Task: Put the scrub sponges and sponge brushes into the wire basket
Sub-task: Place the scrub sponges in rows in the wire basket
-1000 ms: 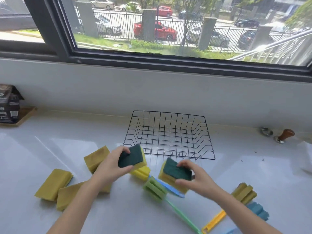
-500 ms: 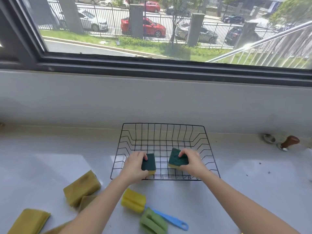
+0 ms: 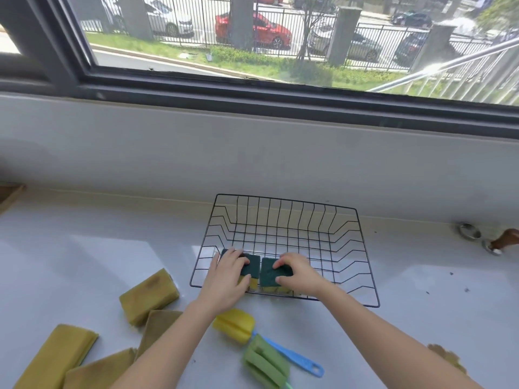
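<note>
A black wire basket (image 3: 286, 197) stands on the white counter under the window. Two scrub sponges, green pad up over yellow foam, lie side by side at its near left corner. My left hand (image 3: 227, 276) grips the left sponge (image 3: 254, 266); my right hand (image 3: 299, 272) grips the right sponge (image 3: 271, 275). Both sponges rest on the basket floor. On the counter near my arms lie a yellow sponge brush (image 3: 234, 325) with a blue handle and a green sponge brush (image 3: 265, 364). Several yellow scrub sponges (image 3: 148, 296) lie at the lower left.
A wooden-handled metal piece (image 3: 505, 241) and a small metal ring (image 3: 467, 231) sit at the back right. A wooden tray edge (image 3: 11, 193) shows at the far left. Another yellowish sponge (image 3: 446, 357) peeks out beyond my right forearm. The window wall rises behind the basket.
Both hands carried their sponges from the counter up into the basket and lowered them to its floor, side by side. The camera tilted and moved closer.
</note>
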